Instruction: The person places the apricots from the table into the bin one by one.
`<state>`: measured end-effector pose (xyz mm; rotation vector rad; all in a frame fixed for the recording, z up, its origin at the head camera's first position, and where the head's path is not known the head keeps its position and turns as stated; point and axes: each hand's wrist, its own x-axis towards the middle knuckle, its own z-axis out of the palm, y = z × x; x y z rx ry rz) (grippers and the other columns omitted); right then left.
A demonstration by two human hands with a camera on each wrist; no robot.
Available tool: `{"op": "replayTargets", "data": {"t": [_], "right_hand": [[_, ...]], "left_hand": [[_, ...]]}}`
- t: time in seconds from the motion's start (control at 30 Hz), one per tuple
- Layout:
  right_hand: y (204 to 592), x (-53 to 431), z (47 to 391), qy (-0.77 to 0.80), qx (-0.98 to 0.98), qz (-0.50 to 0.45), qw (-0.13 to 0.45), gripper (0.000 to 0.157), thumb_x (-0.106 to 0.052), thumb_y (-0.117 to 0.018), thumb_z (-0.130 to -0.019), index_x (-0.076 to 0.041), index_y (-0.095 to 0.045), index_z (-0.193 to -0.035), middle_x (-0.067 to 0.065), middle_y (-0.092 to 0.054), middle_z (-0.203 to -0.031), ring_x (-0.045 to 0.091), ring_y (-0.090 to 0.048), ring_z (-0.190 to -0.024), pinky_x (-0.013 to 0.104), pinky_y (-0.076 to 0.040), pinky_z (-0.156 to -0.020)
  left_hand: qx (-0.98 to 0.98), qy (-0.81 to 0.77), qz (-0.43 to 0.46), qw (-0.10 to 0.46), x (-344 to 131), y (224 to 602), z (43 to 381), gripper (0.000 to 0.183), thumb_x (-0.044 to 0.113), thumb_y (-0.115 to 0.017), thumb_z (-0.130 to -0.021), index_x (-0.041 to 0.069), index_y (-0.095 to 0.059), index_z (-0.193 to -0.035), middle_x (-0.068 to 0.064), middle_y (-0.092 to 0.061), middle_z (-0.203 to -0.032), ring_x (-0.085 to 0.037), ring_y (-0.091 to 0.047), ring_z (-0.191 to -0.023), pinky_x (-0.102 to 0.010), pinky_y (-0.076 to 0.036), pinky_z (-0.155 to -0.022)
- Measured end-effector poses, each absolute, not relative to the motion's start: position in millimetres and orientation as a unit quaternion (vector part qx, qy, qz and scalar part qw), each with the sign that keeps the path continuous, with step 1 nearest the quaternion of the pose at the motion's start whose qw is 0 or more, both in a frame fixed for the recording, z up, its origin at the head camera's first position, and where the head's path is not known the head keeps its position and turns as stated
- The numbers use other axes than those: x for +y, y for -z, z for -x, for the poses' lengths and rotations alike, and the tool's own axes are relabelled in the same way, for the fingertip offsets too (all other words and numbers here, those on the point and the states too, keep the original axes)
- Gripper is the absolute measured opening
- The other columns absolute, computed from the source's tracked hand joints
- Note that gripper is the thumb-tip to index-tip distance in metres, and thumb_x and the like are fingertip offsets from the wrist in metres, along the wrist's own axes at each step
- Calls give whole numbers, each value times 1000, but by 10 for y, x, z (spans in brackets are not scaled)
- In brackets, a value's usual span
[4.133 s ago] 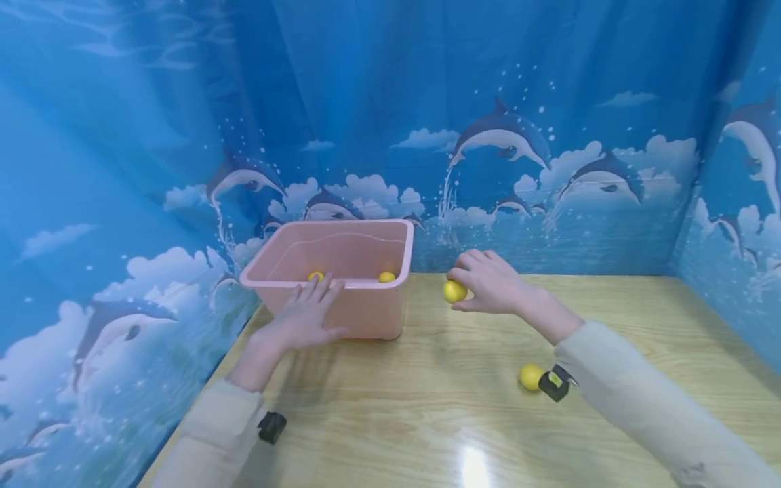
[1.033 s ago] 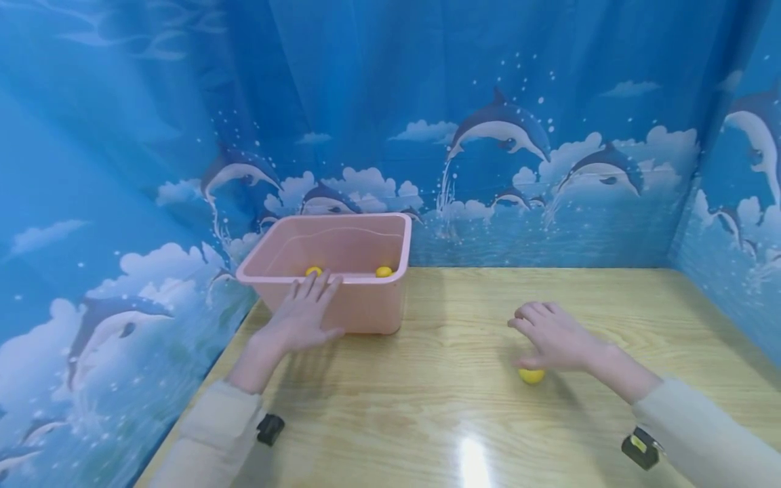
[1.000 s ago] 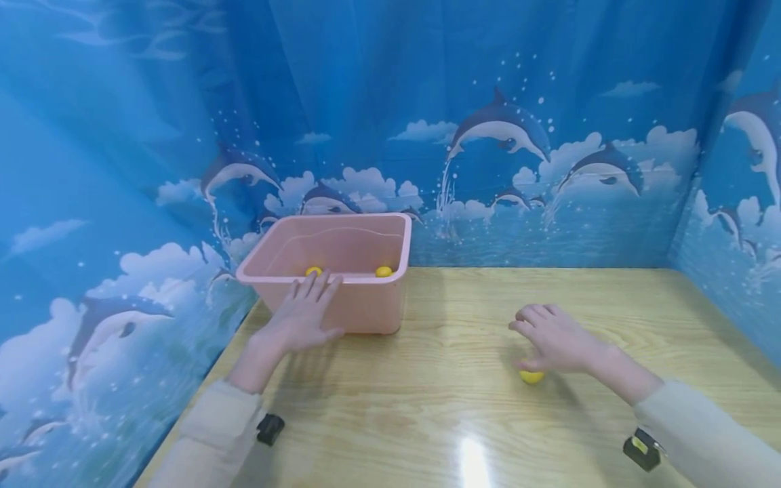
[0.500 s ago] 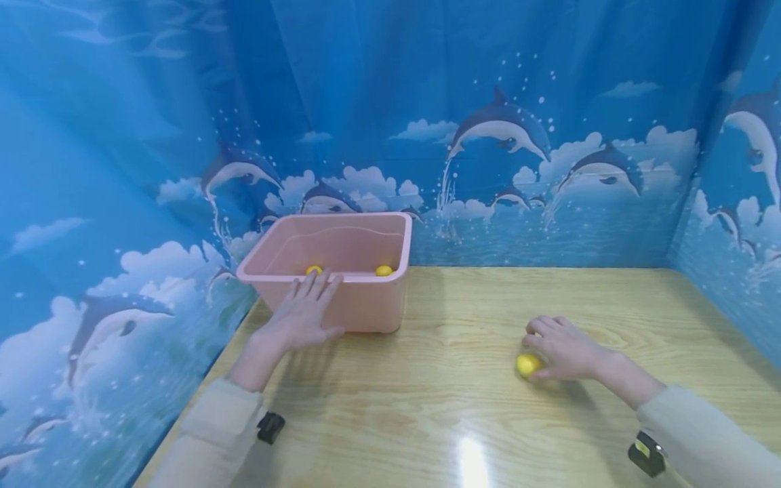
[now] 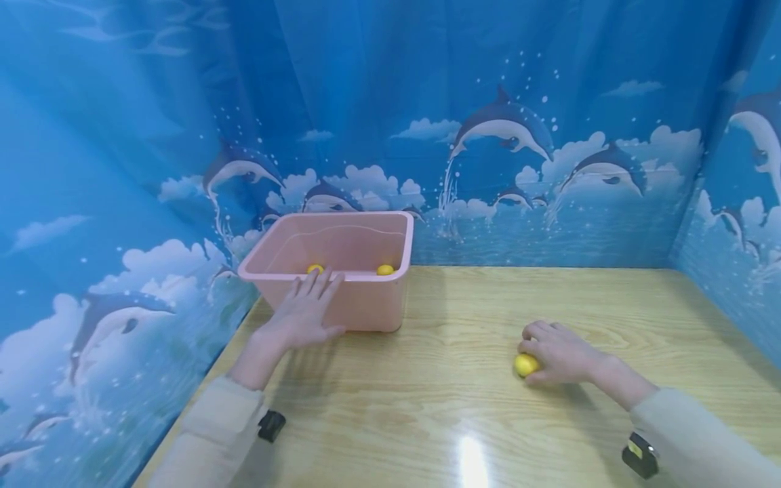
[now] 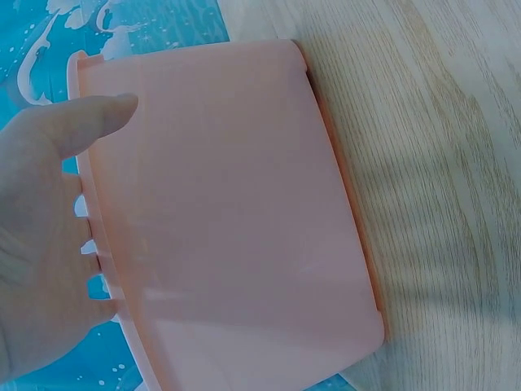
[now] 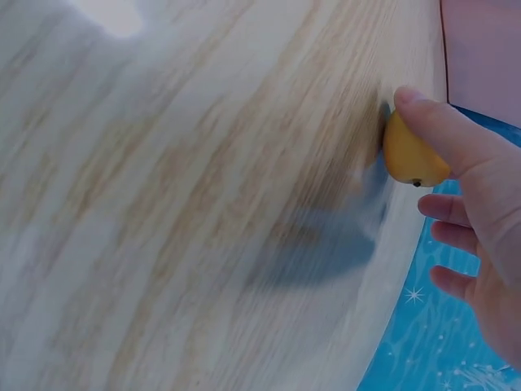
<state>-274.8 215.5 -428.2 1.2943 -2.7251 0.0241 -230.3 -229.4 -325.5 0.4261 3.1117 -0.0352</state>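
A pink plastic bin (image 5: 372, 301) stands at the left back of the table. My left hand (image 5: 302, 315) rests on its front rim with fingers spread and fairly straight; in the left wrist view the thumb (image 6: 106, 118) lies along the outer wall. Over at the right, my right hand (image 5: 564, 354) holds a small roundish yellow fruit (image 5: 527, 364) low at the tabletop, between thumb and fingers. A dark stem spot shows on this fruit (image 7: 415, 163) in the right wrist view. Inside the bin, two similar yellow fruits (image 5: 385, 270) are partly visible; the front wall hides the rest.
The light wood table (image 5: 439, 400) runs under both hands. A blue curtain printed with dolphins (image 5: 500, 129) hangs behind it and along both sides. A bright light reflection shows near the table's front.
Earlier, my right hand held a yellow fruit nearer the bin. It then moved right over another fruit, lowered, and now grips that one. My left hand has stayed at the rim.
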Motion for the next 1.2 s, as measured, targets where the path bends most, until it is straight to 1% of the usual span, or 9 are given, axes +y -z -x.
{"op": "replayTargets", "data": {"t": [0.17, 0.37, 0.53, 0.67, 0.8, 0.97, 1.2], "right_hand": [[4270, 2133, 2762, -12, -900, -430, 67, 42, -47, -75, -68, -14, -66, -93, 4, -54, -98, 24, -51, -92, 43, -46, -74], [4197, 2073, 2797, -17, -899, -431, 76, 42, -44, -76, -69, -12, -66, -95, 5, -54, -100, 24, -51, -92, 43, -46, -75], [4096, 1980, 2833, -25, -896, -435, 85, 40, -41, -78, -68, -12, -66, -94, 6, -55, -100, 24, -51, -93, 43, -46, -73], [3987, 1905, 2875, -29, -889, -445, 107, 39, -39, -79, -67, -13, -65, -92, 5, -54, -97, 24, -51, -91, 41, -45, -70], [3857, 1822, 2932, -33, -884, -451, 116, 38, -38, -80, -68, -13, -65, -93, 4, -53, -96, 23, -51, -89, 40, -45, -68], [3670, 1697, 2988, -35, -882, -456, 117, 38, -39, -78, -71, -13, -65, -95, 4, -54, -98, 22, -51, -89, 40, -44, -69], [3432, 1462, 3039, -44, -871, -470, 136, 37, -40, -78, -71, -13, -66, -93, 5, -54, -97, 23, -50, -90, 40, -44, -71]], "left_hand": [[990, 9, -138, 0, -2290, 3248, 2297, 92, 50, -57, -86, 11, -4, -150, -14, 4, -155, -34, 7, -139, -50, 2, -111], [989, 8, -144, -10, -2303, 3243, 2291, 92, 49, -57, -86, 9, -5, -150, -16, 2, -154, -36, 6, -139, -51, 1, -111], [990, 6, -142, -9, -2301, 3251, 2291, 92, 50, -57, -86, 9, -5, -150, -14, 3, -154, -35, 7, -139, -51, 2, -111], [990, 5, -141, -10, -2295, 3259, 2290, 91, 50, -57, -86, 10, -6, -150, -14, 3, -155, -35, 8, -139, -51, 2, -111], [990, 7, -140, -12, -2291, 3261, 2289, 91, 50, -57, -86, 11, -6, -150, -13, 3, -155, -34, 8, -139, -50, 1, -111], [990, 11, -142, -14, -2290, 3255, 2283, 91, 50, -58, -86, 10, -7, -150, -13, 3, -155, -34, 7, -139, -50, 0, -112], [990, 10, -139, -16, -2292, 3254, 2281, 90, 49, -58, -86, 11, -8, -150, -13, 3, -155, -34, 6, -139, -50, 0, -112]]}}
